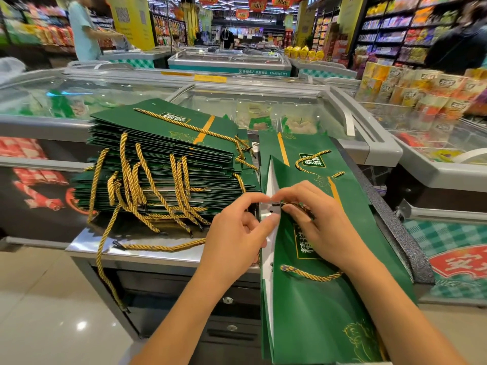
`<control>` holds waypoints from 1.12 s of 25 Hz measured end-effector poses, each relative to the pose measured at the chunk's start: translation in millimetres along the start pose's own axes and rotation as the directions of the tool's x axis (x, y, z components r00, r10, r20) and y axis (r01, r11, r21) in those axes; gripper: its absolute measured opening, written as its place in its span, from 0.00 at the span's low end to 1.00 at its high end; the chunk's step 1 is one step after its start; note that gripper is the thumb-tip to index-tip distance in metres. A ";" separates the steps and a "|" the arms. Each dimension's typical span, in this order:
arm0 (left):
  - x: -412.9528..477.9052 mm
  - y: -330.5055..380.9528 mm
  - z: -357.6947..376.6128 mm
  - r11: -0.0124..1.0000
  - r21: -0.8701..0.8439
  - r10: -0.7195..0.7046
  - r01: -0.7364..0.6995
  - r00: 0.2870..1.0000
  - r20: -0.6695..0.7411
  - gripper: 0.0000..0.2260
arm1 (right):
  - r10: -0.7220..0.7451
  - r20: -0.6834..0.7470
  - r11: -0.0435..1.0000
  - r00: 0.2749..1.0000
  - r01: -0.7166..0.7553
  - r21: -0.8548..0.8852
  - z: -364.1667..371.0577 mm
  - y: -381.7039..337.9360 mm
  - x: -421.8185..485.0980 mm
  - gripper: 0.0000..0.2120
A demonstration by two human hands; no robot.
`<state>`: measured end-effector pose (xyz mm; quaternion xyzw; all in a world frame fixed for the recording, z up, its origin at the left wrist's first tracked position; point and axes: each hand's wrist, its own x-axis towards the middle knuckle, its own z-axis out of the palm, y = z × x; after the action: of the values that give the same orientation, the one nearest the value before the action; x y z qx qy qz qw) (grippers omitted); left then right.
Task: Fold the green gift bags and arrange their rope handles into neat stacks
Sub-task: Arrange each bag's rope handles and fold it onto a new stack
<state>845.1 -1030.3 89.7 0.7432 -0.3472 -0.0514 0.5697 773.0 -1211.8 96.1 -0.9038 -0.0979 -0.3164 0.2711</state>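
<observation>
both hands (276, 222) pinching bag (316, 299) edge

Desk: stainless steel top (147, 255), drawers beneath, a dark speckled strip (395, 225) along its right edge.
Left side: tall, uneven stack of folded green gift bags (163, 154).
Front: loose gold rope handles (163, 247) on bare steel; one rope (101, 259) hangs over the front edge.
Right side: flat green gift bags (311, 299), overhanging the near edge.

Bright overhead store lighting, glare spot on glossy beige floor tiles (81, 325) lower left, edges bowed, far background soft.
</observation>
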 end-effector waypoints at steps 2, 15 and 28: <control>-0.2 -3.5 3.3 0.995 0.077 0.068 -0.068 0.998 -0.002 0.13 | -0.001 -0.006 1.000 1.000 0.001 0.000 0.0 -1.7 -0.1 0.12; 4.6 -2.8 2.7 0.993 0.117 0.026 -0.010 0.990 -0.135 0.06 | 0.010 0.088 0.993 0.996 0.001 -0.118 -8.0 -9.3 4.8 0.10; -1.8 -2.7 -17.0 0.973 -0.131 -0.182 0.191 0.980 0.080 0.16 | 0.250 0.129 0.964 0.960 -0.234 -0.125 -23.3 -12.9 -0.2 0.19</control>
<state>853.1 -1015.2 92.6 0.7291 -0.2907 -0.1538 0.6002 756.2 -1213.9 116.8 -0.9427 0.0116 -0.2197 0.2508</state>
